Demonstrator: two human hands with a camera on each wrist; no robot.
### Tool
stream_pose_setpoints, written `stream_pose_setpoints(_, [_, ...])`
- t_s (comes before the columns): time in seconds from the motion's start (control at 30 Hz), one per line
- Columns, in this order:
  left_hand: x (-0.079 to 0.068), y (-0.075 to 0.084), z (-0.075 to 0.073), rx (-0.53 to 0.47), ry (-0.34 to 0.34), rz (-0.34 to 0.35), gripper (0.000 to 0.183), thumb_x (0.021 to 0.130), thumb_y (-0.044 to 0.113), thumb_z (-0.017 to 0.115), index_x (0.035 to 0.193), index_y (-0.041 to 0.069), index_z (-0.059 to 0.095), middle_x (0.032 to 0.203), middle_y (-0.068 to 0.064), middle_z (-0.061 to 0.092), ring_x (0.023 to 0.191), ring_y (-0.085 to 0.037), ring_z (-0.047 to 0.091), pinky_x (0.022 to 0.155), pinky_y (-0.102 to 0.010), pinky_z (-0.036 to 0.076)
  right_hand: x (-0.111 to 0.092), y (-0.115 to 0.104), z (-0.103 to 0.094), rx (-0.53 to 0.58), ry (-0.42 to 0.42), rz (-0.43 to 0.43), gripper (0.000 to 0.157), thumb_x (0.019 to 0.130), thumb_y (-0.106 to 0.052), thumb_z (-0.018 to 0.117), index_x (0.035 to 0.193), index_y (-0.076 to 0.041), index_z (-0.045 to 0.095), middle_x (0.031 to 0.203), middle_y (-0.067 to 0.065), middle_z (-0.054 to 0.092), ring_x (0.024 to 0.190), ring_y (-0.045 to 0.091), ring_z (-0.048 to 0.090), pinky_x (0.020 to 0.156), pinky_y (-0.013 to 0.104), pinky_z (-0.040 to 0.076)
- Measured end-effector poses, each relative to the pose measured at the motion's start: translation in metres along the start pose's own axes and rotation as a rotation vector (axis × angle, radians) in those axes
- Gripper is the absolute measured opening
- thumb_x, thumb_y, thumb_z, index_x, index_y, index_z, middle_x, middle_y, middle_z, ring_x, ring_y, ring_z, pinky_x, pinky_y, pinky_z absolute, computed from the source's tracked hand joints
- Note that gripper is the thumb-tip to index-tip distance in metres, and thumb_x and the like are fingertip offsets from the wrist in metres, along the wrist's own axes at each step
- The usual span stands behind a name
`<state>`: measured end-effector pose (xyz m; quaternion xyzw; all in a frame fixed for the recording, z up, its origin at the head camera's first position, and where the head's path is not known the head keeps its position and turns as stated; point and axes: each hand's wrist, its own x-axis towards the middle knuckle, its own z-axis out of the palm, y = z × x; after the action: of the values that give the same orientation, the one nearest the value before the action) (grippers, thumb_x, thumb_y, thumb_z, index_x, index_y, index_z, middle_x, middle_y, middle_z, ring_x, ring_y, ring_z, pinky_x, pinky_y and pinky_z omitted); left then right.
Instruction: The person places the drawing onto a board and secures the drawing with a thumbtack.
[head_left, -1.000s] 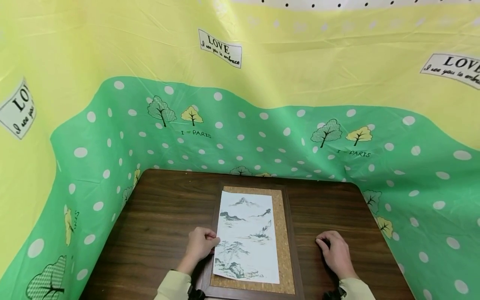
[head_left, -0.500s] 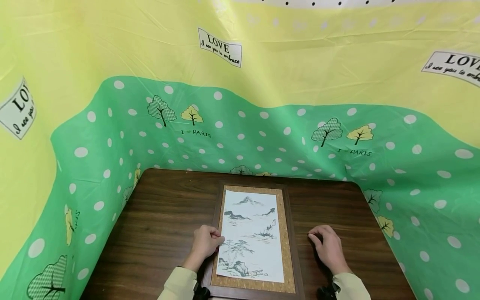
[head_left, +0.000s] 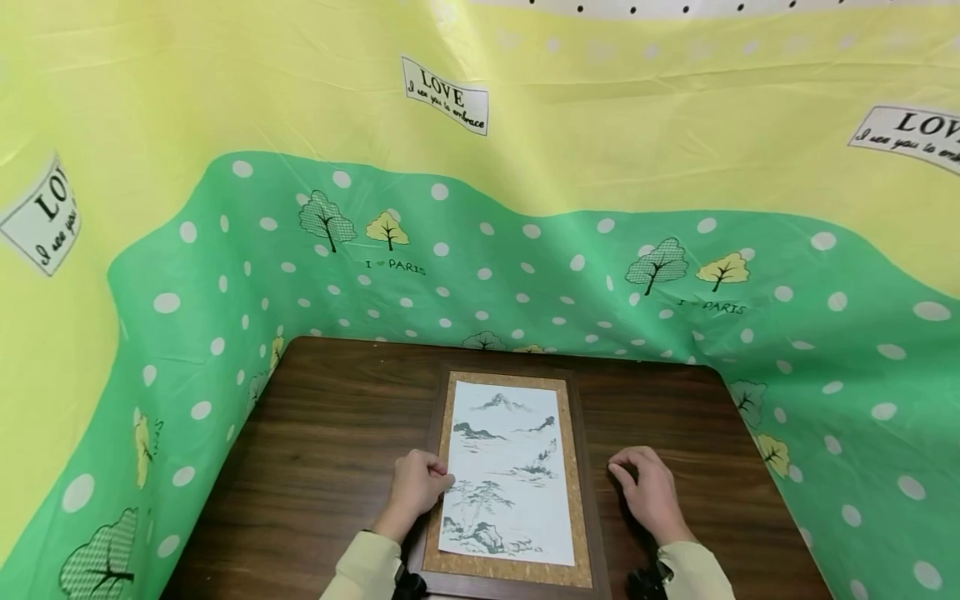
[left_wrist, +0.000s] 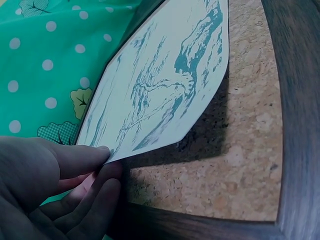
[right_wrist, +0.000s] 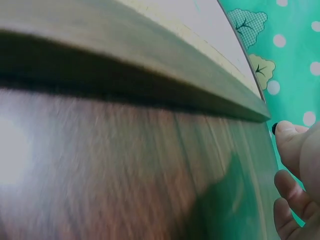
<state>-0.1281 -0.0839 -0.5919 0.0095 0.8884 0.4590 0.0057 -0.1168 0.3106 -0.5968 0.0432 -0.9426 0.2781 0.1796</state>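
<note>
A white sheet of paper (head_left: 508,467) printed with an ink landscape lies over a cork board (head_left: 579,500) in a dark wooden frame. At the sheet's lower left edge, my left hand (head_left: 417,485) pinches it between thumb and fingers. The left wrist view shows the near edge of the paper (left_wrist: 165,100) lifted off the cork, with a shadow beneath. Right of the frame, my right hand (head_left: 647,492) hovers with fingers curled. A small black object (right_wrist: 274,128) shows at its thumb tip in the right wrist view; its kind is too small to tell.
The board lies on a dark wood-grain table (head_left: 330,433). Green and yellow printed cloth (head_left: 480,283) hangs around its back and sides. A raised frame edge (right_wrist: 150,75) stands between the right hand and the cork.
My left hand has slid the sheet to the right, so cork now shows along its left side too. My right hand has moved left, closer to the frame.
</note>
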Motion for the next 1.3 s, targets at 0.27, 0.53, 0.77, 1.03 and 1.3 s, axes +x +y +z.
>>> stream_pose_setpoints(0.27, [0.000,0.001,0.002,0.002,-0.004,-0.003,0.012,0.079,0.004,0.085,0.072,0.008,0.076,0.064,0.003,0.070,0.054,-0.005,0.060,0.053,-0.026,0.051,0.014,-0.009,0.010,0.047,-0.029,0.004,0.008,0.093,-0.003,0.079,0.095,-0.011,0.076,0.106,0.010,0.068,0.101,0.033,0.068,0.086,0.056,0.054])
stream_pose_setpoints(0.53, [0.002,0.001,0.003,-0.003,-0.003,-0.030,0.012,0.080,0.005,0.085,0.073,0.009,0.077,0.065,0.004,0.071,0.054,-0.005,0.061,0.053,-0.025,0.052,0.037,-0.023,0.021,0.102,-0.097,0.026,0.005,0.099,-0.011,0.073,0.096,-0.008,0.075,0.108,0.010,0.067,0.103,0.033,0.067,0.088,0.054,0.054])
stream_pose_setpoints(0.77, [0.003,0.000,0.005,0.015,0.009,-0.016,0.015,0.079,0.005,0.086,0.070,0.011,0.075,0.062,0.006,0.069,0.053,-0.004,0.059,0.052,-0.025,0.051,0.064,-0.040,0.033,0.143,-0.156,0.029,0.005,0.099,-0.008,0.073,0.102,-0.007,0.076,0.108,0.010,0.066,0.099,0.029,0.065,0.085,0.050,0.053])
stream_pose_setpoints(1.03, [0.002,-0.001,0.005,-0.005,-0.002,-0.031,0.017,0.080,0.004,0.085,0.069,0.011,0.074,0.061,0.006,0.067,0.051,-0.006,0.058,0.050,-0.026,0.050,0.091,-0.056,0.053,0.204,-0.193,0.022,0.004,0.099,-0.008,0.073,0.100,-0.010,0.076,0.106,0.009,0.066,0.092,0.023,0.060,0.081,0.043,0.051])
stream_pose_setpoints(1.3, [0.002,-0.002,0.006,0.013,0.007,-0.032,0.020,0.079,0.005,0.086,0.069,0.013,0.071,0.063,0.006,0.067,0.054,-0.007,0.058,0.052,-0.028,0.049,0.109,-0.065,0.072,0.229,-0.230,0.048,0.005,0.100,-0.009,0.072,0.099,-0.010,0.077,0.104,0.009,0.068,0.091,0.026,0.064,0.081,0.045,0.053])
